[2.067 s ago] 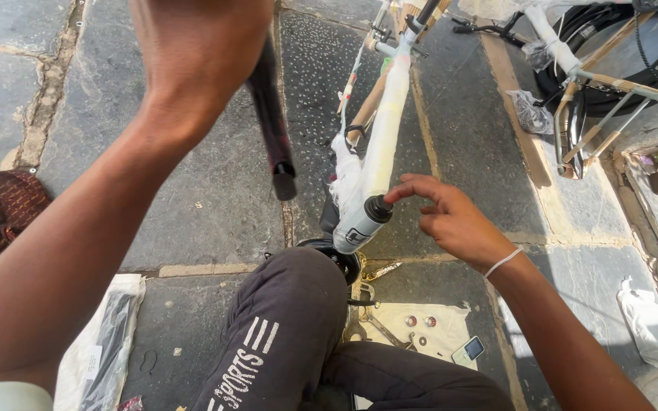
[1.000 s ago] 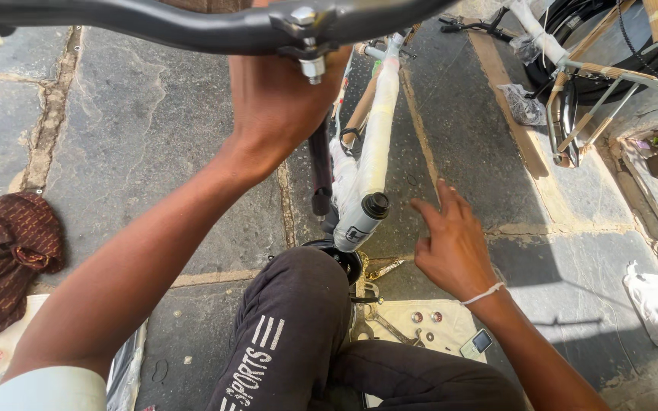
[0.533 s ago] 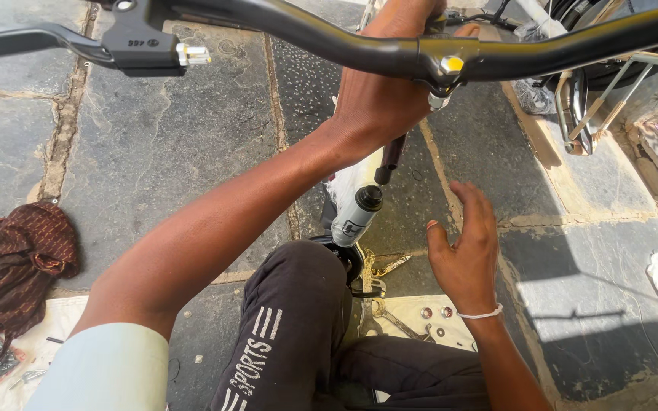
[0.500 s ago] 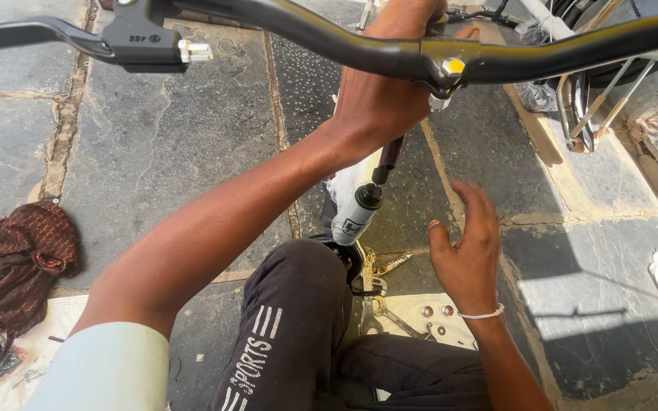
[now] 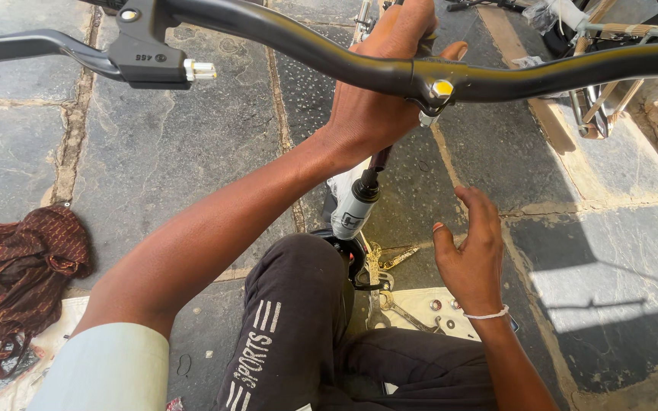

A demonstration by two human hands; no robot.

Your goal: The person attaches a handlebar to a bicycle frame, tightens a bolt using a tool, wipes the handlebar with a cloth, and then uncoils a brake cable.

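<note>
I was looking at an open-air bicycle repair spot: a stone-slab floor [image 5: 154, 160] in sunlight, a black handlebar [image 5: 329, 57] with brake lever [image 5: 32, 47], spanners [image 5: 397, 308] on a cloth, and bicycle frames [image 5: 603, 46] stacked beyond.

Left arm is stretching way out and up, bare forearm with a pale sleeve at the shoulder, left hand [image 5: 378, 106] curling shut in a tight grip. Right hand [image 5: 472, 255] is hanging lower, fingers loose and spread, gripping nothing, thin white band sitting on the wrist.
</note>
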